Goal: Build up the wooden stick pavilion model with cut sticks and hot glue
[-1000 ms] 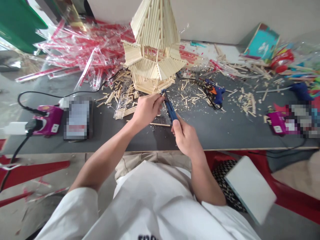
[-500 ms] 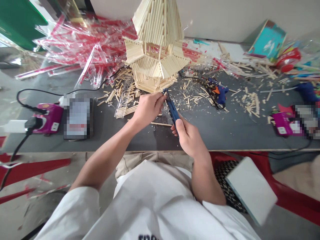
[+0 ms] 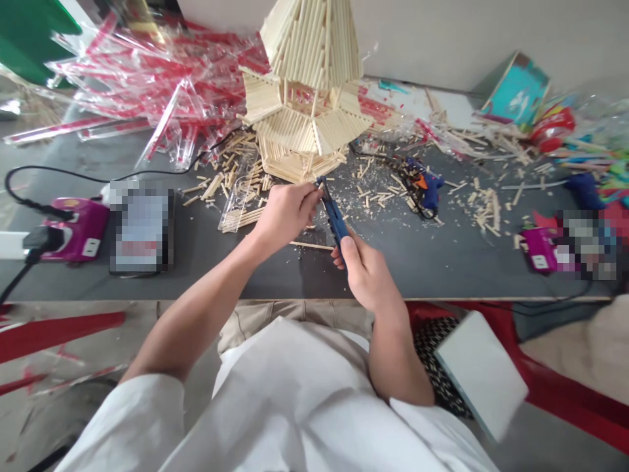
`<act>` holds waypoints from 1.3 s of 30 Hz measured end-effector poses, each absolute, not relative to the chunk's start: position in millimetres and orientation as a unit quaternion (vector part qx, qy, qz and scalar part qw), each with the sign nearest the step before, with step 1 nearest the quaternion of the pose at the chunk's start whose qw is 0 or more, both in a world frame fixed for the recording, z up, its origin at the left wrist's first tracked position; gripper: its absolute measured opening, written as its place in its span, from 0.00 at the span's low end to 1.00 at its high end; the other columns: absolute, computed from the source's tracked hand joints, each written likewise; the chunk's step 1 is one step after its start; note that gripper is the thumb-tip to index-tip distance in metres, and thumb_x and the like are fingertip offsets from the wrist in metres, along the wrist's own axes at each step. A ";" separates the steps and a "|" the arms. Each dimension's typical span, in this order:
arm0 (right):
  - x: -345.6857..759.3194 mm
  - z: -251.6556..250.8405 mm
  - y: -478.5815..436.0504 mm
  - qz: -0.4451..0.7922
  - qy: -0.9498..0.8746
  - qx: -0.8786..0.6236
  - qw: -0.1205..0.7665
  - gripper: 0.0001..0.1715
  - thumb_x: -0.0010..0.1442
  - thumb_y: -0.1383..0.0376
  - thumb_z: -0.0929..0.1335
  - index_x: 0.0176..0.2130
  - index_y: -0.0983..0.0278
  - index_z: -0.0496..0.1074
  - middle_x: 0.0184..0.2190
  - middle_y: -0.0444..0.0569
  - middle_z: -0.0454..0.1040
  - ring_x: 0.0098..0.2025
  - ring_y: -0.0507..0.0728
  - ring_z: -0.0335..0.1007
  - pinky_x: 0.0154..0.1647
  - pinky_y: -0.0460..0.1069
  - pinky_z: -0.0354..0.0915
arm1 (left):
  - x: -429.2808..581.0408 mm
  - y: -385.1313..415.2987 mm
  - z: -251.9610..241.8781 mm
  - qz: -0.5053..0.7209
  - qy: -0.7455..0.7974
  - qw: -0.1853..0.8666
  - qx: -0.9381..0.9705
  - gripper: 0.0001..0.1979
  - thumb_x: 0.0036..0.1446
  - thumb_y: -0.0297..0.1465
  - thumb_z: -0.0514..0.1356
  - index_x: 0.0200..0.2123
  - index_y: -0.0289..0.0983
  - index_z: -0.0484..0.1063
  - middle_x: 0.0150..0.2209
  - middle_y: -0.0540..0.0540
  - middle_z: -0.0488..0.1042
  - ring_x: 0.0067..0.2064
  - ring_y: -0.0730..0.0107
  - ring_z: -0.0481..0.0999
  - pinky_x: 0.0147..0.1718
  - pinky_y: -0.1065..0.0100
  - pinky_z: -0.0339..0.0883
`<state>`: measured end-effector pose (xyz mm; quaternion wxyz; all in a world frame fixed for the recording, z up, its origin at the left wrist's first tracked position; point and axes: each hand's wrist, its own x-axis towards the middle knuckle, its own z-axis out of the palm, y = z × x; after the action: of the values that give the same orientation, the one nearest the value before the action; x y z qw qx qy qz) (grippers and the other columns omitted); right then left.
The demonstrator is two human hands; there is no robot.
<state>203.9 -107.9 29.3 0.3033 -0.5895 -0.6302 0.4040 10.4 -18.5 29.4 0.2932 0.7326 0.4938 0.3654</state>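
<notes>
My left hand (image 3: pixel 287 213) is closed in a pinch, its fingertips by the tip of a blue utility knife (image 3: pixel 335 216). What shows of the piece between those fingers is small and pale, like a wooden stick; the rest is hidden. My right hand (image 3: pixel 366 269) wraps round the knife's handle, thumb on top, with the tool pointing up and away from me. Just beyond both hands stands a tiered pavilion model (image 3: pixel 314 131) built of thin wooden sticks, with a tall pointed roof. A single stick (image 3: pixel 312 246) lies on the table below my hands.
Red-and-clear plastic wrappers (image 3: pixel 162 92) heap at the back left. Cut stick pieces (image 3: pixel 216 183) scatter around the model. A blue glue gun (image 3: pixel 431 189) lies right of it. On the left are a phone (image 3: pixel 142 229) and a purple power socket (image 3: pixel 78 226); another purple socket (image 3: pixel 539 249) sits far right.
The view has shifted slightly, so the table's things sit a little further left or right in frame. Both hands keep the same hold, and the knife stays at my left fingertips.
</notes>
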 end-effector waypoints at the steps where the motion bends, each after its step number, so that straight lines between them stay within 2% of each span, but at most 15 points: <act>1: 203.7 29.0 -107.9 0.399 -0.633 -0.591 0.301 0.32 0.74 0.43 0.58 0.49 0.63 0.77 0.34 0.50 0.79 0.34 0.56 0.76 0.38 0.49 0.68 | 10.2 -18.4 28.7 0.367 0.493 0.294 0.732 0.17 0.70 0.34 0.53 0.28 0.36 0.71 0.22 0.50 0.75 0.22 0.74 0.75 0.28 0.72 0.67; 6: 202.5 27.0 -106.3 0.385 -0.641 -0.594 0.297 0.33 0.74 0.44 0.58 0.62 0.60 0.72 0.32 0.48 0.78 0.32 0.56 0.75 0.37 0.50 0.68 | 9.0 -16.9 25.2 0.365 0.489 0.273 0.743 0.18 0.70 0.33 0.53 0.27 0.36 0.71 0.21 0.51 0.74 0.22 0.74 0.73 0.29 0.71 0.66; 12: 202.3 24.0 -106.1 0.389 -0.638 -0.591 0.303 0.33 0.74 0.44 0.58 0.66 0.57 0.69 0.35 0.49 0.80 0.33 0.57 0.76 0.38 0.51 0.69 | 7.2 -15.3 21.9 0.360 0.482 0.232 0.764 0.17 0.71 0.33 0.52 0.29 0.36 0.71 0.23 0.50 0.74 0.24 0.73 0.73 0.31 0.70 0.65; 16: 202.8 24.4 -106.9 0.413 -0.624 -0.585 0.313 0.34 0.74 0.44 0.59 0.67 0.59 0.69 0.34 0.47 0.78 0.33 0.55 0.76 0.39 0.50 0.70 | 6.9 -16.0 22.2 0.364 0.479 0.225 0.767 0.17 0.71 0.32 0.52 0.29 0.36 0.71 0.22 0.51 0.73 0.24 0.73 0.73 0.31 0.70 0.65; 21: 204.8 27.5 -104.9 0.446 -0.606 -0.580 0.311 0.34 0.73 0.43 0.59 0.64 0.60 0.71 0.37 0.49 0.79 0.34 0.55 0.76 0.39 0.49 0.72 | 6.9 -16.2 21.3 0.367 0.484 0.246 0.755 0.17 0.71 0.32 0.53 0.28 0.36 0.70 0.22 0.51 0.73 0.22 0.74 0.72 0.29 0.71 0.64; 27: 205.5 29.5 -102.6 0.437 -0.619 -0.587 0.286 0.34 0.73 0.42 0.58 0.62 0.59 0.72 0.37 0.48 0.80 0.34 0.55 0.77 0.40 0.49 0.71 | 7.2 -15.2 19.3 0.366 0.490 0.265 0.746 0.17 0.71 0.33 0.52 0.28 0.36 0.71 0.22 0.51 0.74 0.22 0.74 0.72 0.29 0.71 0.65; 39: 202.9 25.5 -104.8 0.424 -0.618 -0.583 0.314 0.33 0.73 0.44 0.59 0.59 0.62 0.74 0.36 0.49 0.80 0.34 0.56 0.77 0.40 0.50 0.71 | 11.1 -15.8 18.8 0.375 0.501 0.266 0.733 0.18 0.71 0.34 0.52 0.27 0.37 0.68 0.22 0.50 0.74 0.23 0.74 0.72 0.28 0.71 0.64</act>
<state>202.9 -104.8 25.5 0.3144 -0.5825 -0.6180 0.4241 11.1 -15.8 18.8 0.2664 0.7332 0.5006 0.3754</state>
